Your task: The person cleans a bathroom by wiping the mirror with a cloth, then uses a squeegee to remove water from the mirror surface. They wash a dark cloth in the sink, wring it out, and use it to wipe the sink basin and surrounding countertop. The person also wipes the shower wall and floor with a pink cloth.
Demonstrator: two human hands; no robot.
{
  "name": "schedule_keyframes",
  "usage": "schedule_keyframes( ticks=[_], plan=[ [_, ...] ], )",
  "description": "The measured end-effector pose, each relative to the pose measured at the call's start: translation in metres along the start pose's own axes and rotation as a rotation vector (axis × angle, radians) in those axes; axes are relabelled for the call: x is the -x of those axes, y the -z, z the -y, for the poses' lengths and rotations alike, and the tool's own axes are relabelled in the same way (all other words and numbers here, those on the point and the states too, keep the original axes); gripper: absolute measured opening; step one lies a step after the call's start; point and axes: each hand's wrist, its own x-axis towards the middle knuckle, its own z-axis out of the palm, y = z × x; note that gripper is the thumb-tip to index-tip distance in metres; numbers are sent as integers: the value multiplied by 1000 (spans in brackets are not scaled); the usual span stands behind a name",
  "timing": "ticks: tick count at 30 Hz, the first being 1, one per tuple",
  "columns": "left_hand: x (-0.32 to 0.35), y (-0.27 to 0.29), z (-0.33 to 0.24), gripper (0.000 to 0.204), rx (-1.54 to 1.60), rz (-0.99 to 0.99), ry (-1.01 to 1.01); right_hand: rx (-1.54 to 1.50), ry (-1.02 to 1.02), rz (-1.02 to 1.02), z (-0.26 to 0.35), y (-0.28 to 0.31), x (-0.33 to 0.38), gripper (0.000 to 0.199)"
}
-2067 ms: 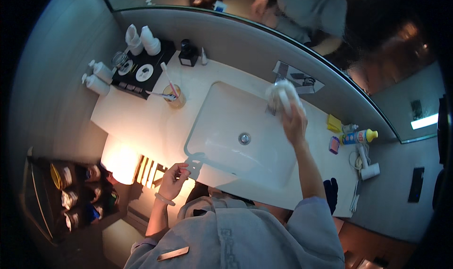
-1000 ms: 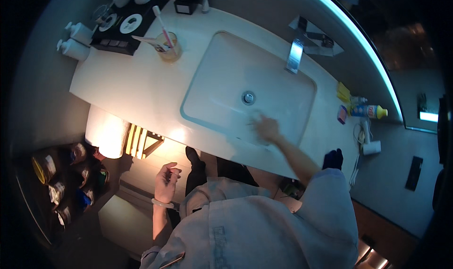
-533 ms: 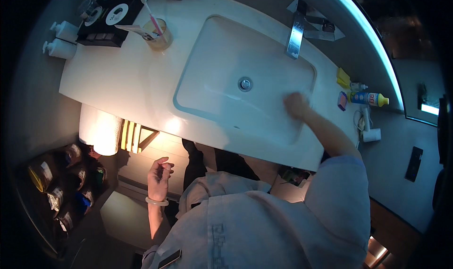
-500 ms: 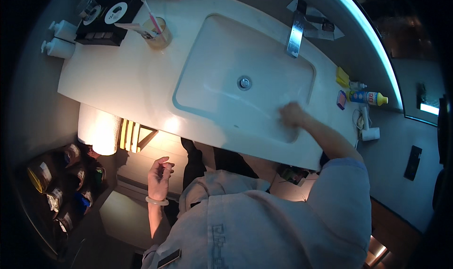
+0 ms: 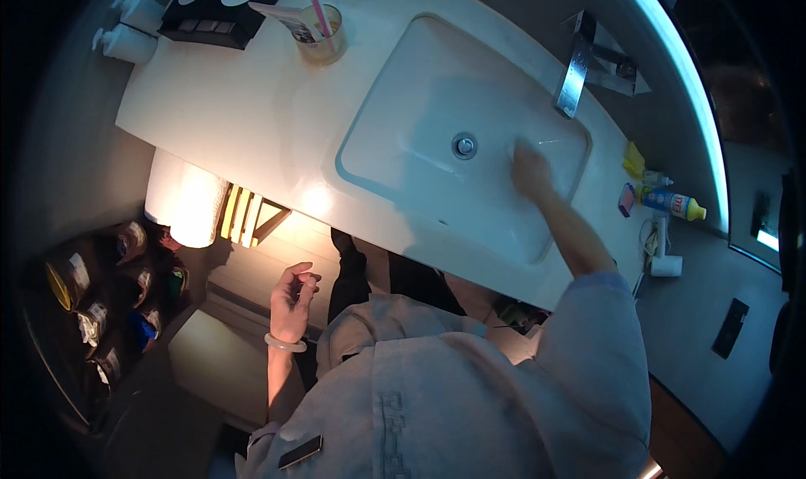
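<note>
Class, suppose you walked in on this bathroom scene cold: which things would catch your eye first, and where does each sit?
First the white sink, sunk in the pale counter, with the person's right hand pressed flat inside it, right of the drain and below the metal tap. Next the glowing patch of light under the counter's left end. The left hand hangs free below the counter, fingers loosely curled, a pale bangle on its wrist.

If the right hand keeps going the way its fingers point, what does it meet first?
The right hand lies inside the white basin, fingers pointing toward the back wall. It would probably meet the basin's rear slope first, just below the chrome faucet; depth is unclear.
</note>
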Motion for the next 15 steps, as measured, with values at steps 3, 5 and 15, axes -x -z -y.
schedule_keyframes(
  ticks=[3,5,15],
  plan=[
    [-4,-1,5,24,-26,1,65,-47,109,126,99,18,62,53],
    [-3,-6,-3,23,29,18,32,-95,61,315,128,61,42,48],
    [-1,6,3,22,-1,-41,45,-444,317,52,193,55,-8,42]
  ],
)
